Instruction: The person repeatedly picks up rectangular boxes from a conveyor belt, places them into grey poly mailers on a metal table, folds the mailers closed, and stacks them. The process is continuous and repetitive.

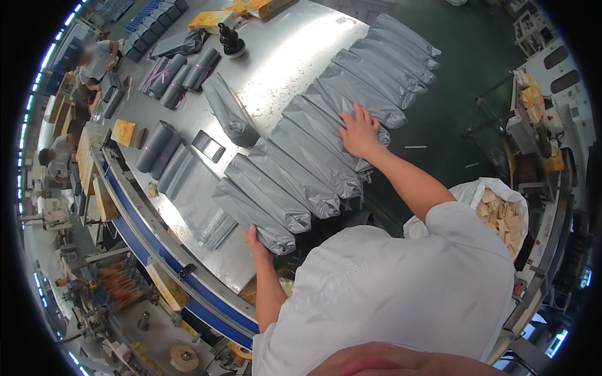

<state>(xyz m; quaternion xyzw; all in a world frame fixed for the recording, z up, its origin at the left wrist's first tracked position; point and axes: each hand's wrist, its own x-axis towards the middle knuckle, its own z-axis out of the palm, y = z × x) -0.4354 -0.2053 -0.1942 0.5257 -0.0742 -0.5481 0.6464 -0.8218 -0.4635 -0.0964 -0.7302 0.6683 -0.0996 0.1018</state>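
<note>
Head view shows me a long steel table (276, 69) with a row of filled grey bags (326, 131) laid overlapping like shingles, running from the near edge out toward the far right corner. I judge the step in hand to be squaring up or gathering that row: one hand sits at each end of the near stretch of it. The next move, as I read it, calls for both hands to press inward evenly, since the bags are slick and lie loosely on one another; a push from one side alone could fan them out or slide the end one off the edge.

Beyond the row lie flat empty bags (194, 188), rolls of grey bag stock (179, 75), a small black device (209, 146) and a black tape dispenser (231, 41). A blue conveyor rim (157, 244) curves along the left side, and a white sack of tan pieces (501, 213) stands to my right.

My right hand (360, 133) lies flat, fingers spread wide, palm down on a bag midway along the row, pressing rather than gripping. My left hand (256, 241) is at the nearest bag (257, 216), fingers tucked under its end; I cannot tell whether they close on it.
</note>
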